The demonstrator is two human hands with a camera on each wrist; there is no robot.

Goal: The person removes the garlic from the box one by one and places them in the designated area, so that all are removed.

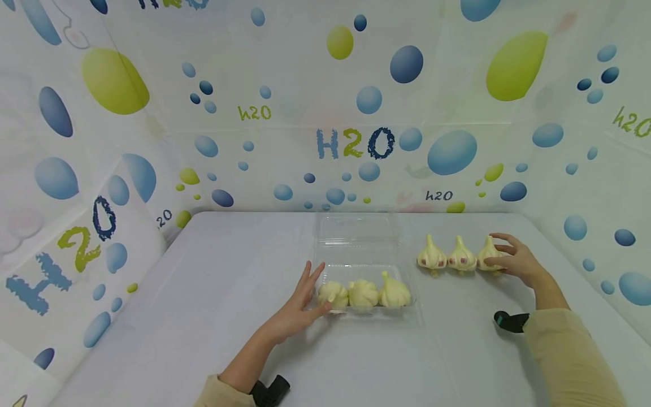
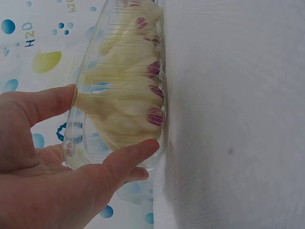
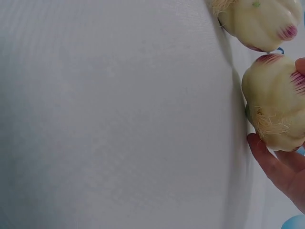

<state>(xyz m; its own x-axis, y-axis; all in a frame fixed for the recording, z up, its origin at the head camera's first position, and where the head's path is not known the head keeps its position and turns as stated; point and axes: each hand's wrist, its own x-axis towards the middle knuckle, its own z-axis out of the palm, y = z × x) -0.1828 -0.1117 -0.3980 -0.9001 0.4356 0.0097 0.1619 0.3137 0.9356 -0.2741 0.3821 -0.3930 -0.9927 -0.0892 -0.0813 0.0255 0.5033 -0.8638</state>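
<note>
A clear plastic box (image 1: 368,309) stands mid-table with its lid (image 1: 356,227) folded back. Inside it lie three garlic bulbs (image 1: 395,293) in a row. My left hand (image 1: 297,312) rests at the box's left end, fingers spread and fairly straight; in the left wrist view its thumb (image 2: 136,153) touches the box wall. To the right of the box, two garlic bulbs (image 1: 461,257) stand upright, roots down. Beside them my right hand (image 1: 524,264) grips the rightmost bulb (image 1: 486,254), which shows purple streaks and pale roots in the right wrist view.
A white cloth covers the table (image 1: 229,271). Behind and beside it hangs a white curtain (image 1: 285,158) printed with blue and green spots and H2O lettering. Black devices (image 1: 511,322) are on both wrists.
</note>
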